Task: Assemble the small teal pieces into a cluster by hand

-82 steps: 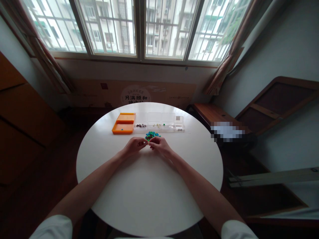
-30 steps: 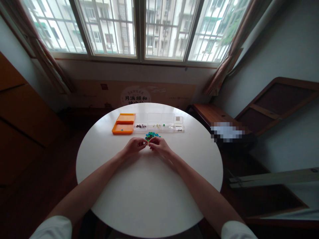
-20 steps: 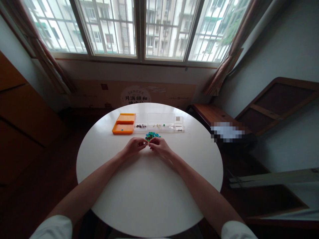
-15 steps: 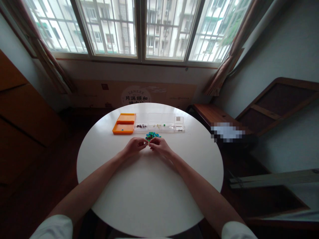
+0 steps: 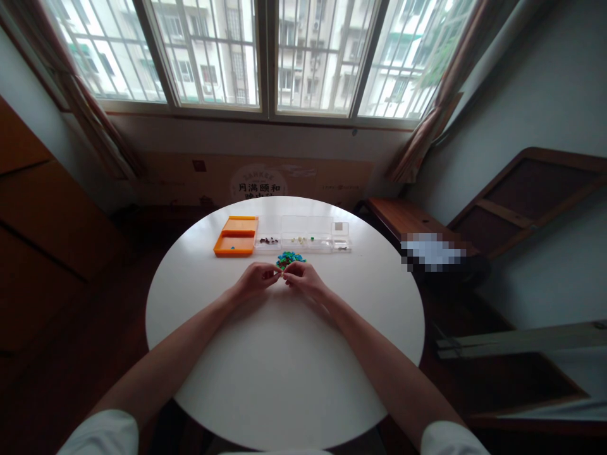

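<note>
Just in front of a small pile of blue and green pieces, my left hand and my right hand meet at the fingertips. Both are closed in a pinch around something too small to make out. Behind the pile lies a clear compartment box with its lids up; dark, pale and green bits sit in separate compartments. Left of it, an open orange box has one small blue piece inside.
The round white table carries all of this. Beyond it stand a printed cardboard panel and a barred window. A wooden bench with a blurred-out item is at the right.
</note>
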Demonstrator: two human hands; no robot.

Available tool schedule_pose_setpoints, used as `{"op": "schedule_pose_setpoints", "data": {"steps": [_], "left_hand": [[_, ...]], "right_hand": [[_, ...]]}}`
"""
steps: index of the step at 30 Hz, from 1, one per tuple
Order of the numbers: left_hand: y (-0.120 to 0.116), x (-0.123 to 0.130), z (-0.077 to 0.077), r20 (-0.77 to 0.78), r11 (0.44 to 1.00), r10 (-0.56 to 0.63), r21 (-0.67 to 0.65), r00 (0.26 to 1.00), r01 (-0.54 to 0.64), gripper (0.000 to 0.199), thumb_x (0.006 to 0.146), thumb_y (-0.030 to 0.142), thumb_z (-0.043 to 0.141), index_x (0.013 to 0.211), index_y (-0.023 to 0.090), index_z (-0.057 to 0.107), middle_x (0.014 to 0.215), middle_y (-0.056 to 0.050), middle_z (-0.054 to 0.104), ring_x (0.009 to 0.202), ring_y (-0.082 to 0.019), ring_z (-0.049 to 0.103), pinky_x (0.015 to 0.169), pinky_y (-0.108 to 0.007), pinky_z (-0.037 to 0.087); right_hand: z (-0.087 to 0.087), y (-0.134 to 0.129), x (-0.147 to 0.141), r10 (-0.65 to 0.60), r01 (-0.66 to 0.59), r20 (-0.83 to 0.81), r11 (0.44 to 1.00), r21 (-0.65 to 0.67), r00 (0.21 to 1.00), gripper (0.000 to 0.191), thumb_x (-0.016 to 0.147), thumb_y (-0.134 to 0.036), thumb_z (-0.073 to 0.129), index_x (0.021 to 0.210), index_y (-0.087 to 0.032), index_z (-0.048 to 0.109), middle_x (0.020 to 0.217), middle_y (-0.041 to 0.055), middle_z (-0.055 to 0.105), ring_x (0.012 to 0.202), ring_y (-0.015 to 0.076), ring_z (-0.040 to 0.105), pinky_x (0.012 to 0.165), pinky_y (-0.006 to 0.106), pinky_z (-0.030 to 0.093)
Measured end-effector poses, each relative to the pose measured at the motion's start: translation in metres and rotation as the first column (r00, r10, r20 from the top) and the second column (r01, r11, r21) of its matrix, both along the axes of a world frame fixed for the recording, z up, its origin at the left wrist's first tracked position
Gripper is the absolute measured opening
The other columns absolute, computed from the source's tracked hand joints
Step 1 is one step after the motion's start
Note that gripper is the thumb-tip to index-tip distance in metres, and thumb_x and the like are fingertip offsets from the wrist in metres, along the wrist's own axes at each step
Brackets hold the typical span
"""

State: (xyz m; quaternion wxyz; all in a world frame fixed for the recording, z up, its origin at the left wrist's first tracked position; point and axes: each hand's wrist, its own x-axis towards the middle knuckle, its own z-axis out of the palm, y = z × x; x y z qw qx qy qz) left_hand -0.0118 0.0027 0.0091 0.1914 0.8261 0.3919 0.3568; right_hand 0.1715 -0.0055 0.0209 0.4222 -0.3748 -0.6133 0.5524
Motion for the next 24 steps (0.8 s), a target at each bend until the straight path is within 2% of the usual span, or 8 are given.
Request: {"op": "schedule_pose_setpoints", "data": {"steps": [24], "left_hand": [[0.0012,-0.0006,-0.0009,-0.009,1.0,-0.006,0.012,1.0,0.006,0.022,0.08,0.027,0.056,0.086,0.013,0.07,0.057,0.001,0.058,0.049,-0.006,0.045,0.051,-0.016,0.035]], "right_hand": [[0.0004,-0.0002,0.0007,-0.002,0.002,0.014,1.0,-0.005,1.0,0.03,0.065,-0.04,0.07,0.073,-0.013,0.062,0.059,0.0013,0.059,0.051,0.0106,0.055,0.049,0.024,0.047]]}}
